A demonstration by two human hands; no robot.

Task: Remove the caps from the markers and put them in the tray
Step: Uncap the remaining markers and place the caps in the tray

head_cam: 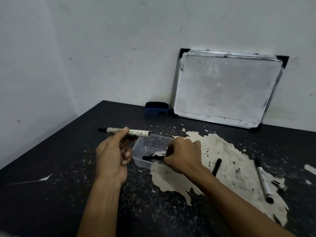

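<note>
My left hand point(112, 156) grips a white marker point(136, 132) between thumb and fingers, held level above the table with its black tip pointing left and its other end over the tray's far left corner. A clear plastic tray point(142, 164) sits between my hands. My right hand point(183, 155) pinches a black cap point(152, 158) that lies across the tray's near edge, pointing left. To the right on the table lie a loose black cap point(217, 166) and another white marker point(263, 181) with a black end.
The dark table point(51, 168) has a large pale patch of peeled surface on the right. A small whiteboard point(225, 88) leans on the back wall, with a blue eraser point(156, 108) beside it. A small black and white piece point(278, 184) lies near the right marker.
</note>
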